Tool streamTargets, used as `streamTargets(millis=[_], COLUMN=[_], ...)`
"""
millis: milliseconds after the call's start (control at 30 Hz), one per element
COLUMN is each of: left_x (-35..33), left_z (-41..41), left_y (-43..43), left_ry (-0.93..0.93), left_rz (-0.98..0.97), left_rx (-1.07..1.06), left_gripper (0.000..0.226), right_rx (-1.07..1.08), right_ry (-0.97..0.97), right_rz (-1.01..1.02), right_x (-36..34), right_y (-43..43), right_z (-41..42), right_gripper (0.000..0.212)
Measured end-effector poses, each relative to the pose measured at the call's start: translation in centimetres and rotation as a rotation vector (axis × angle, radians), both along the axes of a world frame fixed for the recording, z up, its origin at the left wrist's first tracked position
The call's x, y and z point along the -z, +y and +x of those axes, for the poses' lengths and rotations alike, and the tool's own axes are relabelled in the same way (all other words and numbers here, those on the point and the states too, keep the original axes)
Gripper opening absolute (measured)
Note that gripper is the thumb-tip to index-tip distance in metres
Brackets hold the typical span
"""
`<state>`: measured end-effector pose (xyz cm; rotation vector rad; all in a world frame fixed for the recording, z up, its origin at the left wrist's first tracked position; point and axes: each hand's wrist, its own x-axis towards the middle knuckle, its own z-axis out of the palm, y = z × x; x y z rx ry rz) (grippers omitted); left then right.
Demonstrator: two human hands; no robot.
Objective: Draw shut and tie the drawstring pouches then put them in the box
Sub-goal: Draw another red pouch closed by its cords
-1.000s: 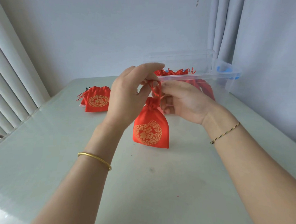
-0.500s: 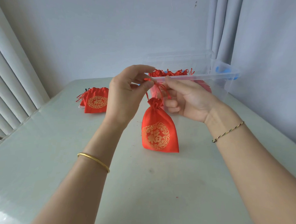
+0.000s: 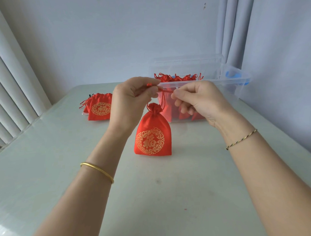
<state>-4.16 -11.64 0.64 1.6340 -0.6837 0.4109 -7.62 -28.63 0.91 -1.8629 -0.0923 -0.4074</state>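
A red drawstring pouch (image 3: 152,135) with a gold emblem hangs upright over the table, its neck gathered tight. Its red drawstring (image 3: 165,90) runs up between my hands. My left hand (image 3: 133,99) pinches one end of the cord above the pouch. My right hand (image 3: 198,98) pinches the other end just to the right. Behind my hands stands a clear plastic box (image 3: 211,82) holding several tied red pouches (image 3: 176,78).
More red pouches (image 3: 99,109) lie in a small pile at the back left of the pale table (image 3: 64,165). A box lid with a blue clip (image 3: 232,74) leans behind the box. Blinds stand at the left, curtains at the right.
My hands have drawn apart along the cord, stretching it level between them. The pouch has dropped lower and hangs straighter, with its bottom near the table.
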Motion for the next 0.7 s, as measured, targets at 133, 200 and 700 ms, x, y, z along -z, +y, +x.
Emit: streamTargets(millis=[133, 200, 700], left_x=[-0.2, -0.1, 0.7], left_z=[0.3, 0.3, 1.7], left_y=[0.3, 0.5, 1.2], left_ry=[0.090, 0.157, 0.479], left_rz=[-0.020, -0.012, -0.331], left_rx=[0.002, -0.011, -0.242], left_gripper=[0.016, 0.020, 0.035], right_rx=[0.056, 0.081, 0.315], right_ry=[-0.007, 0.017, 0.194], right_rz=[0.051, 0.124, -0.083], right_x=[-0.2, -0.2, 1.6], right_y=[-0.1, -0.2, -2.9], right_z=[-0.1, -0.1, 0.7], right_gripper=[0.024, 0.027, 0.032])
